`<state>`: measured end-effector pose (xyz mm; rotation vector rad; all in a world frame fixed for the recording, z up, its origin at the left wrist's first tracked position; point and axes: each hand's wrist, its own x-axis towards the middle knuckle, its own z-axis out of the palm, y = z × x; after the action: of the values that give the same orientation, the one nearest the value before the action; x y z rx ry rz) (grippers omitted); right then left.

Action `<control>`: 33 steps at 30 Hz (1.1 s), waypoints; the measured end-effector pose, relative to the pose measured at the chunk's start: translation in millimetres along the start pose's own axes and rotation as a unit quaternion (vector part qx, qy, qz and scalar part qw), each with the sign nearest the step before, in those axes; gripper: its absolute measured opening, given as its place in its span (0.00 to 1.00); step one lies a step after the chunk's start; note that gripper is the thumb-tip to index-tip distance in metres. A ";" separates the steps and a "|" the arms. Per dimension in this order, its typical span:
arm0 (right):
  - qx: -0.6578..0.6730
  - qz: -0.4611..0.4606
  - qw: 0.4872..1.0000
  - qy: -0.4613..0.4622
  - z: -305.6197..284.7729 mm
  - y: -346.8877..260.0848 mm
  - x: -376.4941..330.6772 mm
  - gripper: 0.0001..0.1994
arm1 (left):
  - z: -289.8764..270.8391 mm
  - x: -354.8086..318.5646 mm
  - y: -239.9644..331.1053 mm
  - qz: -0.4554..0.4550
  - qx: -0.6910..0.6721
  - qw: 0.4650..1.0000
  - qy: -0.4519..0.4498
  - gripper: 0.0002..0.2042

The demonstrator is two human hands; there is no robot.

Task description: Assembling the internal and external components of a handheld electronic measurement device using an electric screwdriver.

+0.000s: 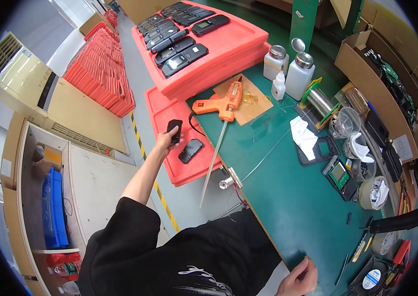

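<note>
green desk (288,197) surface, work area seen from above. left hand (167,140) is stretched out to the left, over a red tray (162,111) that sits at the desk's left edge. its fingers (175,139) are clenched around a small black device part (174,129), held just above the tray. a second black device shell (191,150) lies flat in the same tray, just beside the hand, not touching it as far as can be told.

right hand (300,278) rests at the near edge of the desk, low in the view. fingers curled loosely; cannot tell whether anything is pinched in them.

orange glue gun (221,102) lies on a piece of brown cardboard (248,101) behind the tray, its nozzle end pointing up-right. a thin metal rod (214,165) runs from below the gun toward the desk edge.

larger raised red tray (228,54) at the far side carries rows of black handsets (179,34). two white dispenser bottles (288,66) with metal tops stand to the right of it. a stack of red trays (100,71) lies on the floor to the left.
</note>
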<state>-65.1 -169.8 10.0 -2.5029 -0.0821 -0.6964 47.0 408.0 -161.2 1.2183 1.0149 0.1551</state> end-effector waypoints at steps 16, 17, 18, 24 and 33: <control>-0.016 -0.003 1.000 -0.007 -0.8 -0.8 0.6 0.04 | 3.9 14.7 -29.7 0.050 0.082 0.987 0.132 0.25; -0.015 -0.004 1.000 -0.008 -1.7 -1.0 0.8 0.04 | 2.4 1.3 -15.1 0.053 0.083 0.986 0.133 0.25; -0.016 -0.005 1.000 -0.009 -1.7 -0.5 1.8 0.04 | 1.2 -7.3 0.6 0.064 0.198 0.969 0.132 0.28; -0.005 0.003 1.000 -0.016 -3.7 0.9 1.8 0.05 | -8.1 -51.0 126.1 0.372 0.145 0.902 0.163 0.24; 0.027 -0.010 0.999 -0.020 -6.8 3.5 2.3 0.04 | 101.9 -157.2 215.4 0.503 0.403 0.751 0.145 0.23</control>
<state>-65.5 -176.4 14.4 -2.4680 -0.1375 -0.6446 115.5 327.6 104.0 2.5433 0.5471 0.8352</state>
